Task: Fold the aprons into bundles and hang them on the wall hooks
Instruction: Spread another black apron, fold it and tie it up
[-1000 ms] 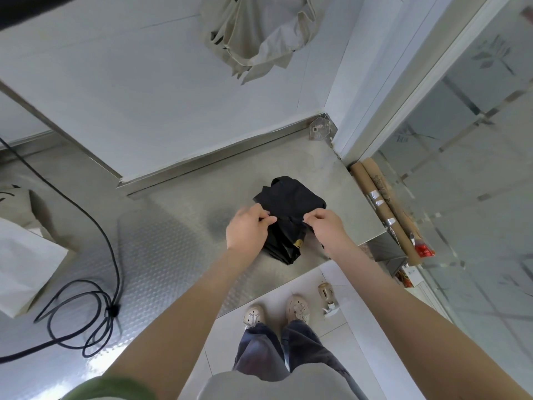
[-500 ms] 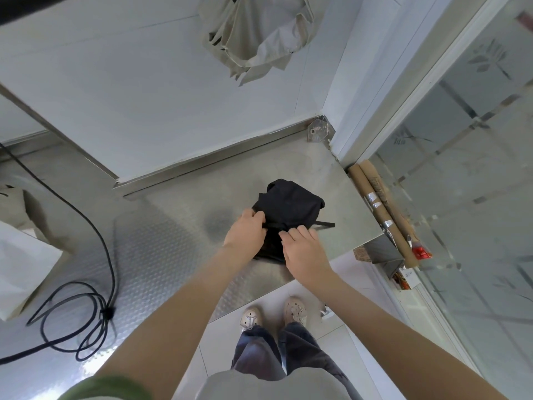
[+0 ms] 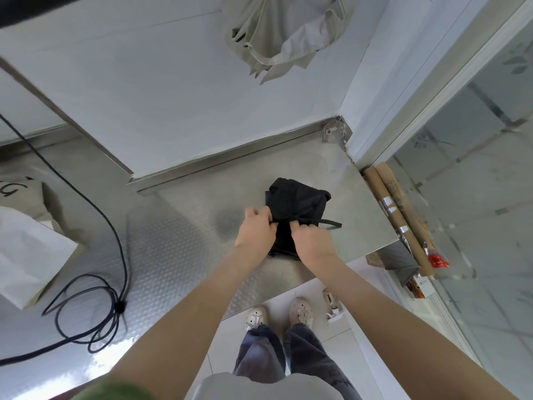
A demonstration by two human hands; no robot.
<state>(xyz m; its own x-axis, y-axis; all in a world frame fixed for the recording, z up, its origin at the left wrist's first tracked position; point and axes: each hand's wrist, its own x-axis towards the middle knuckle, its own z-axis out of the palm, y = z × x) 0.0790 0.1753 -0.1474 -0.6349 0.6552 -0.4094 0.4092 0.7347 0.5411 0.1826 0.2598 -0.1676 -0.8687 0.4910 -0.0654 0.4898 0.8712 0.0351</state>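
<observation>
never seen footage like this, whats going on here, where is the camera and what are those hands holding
No machine here: a person works with bare hands. The picture comes from a wide-angle camera on their head, looking down, so you see their arms, legs and shoes. On the steel counter lies a black apron folded into a bundle, a strap wrapped across it. The left hand and right hand both pinch the bundle where the strap crosses. A beige apron hangs on the wall above. A coiled black cable and a white bag also lie on the counter.
</observation>
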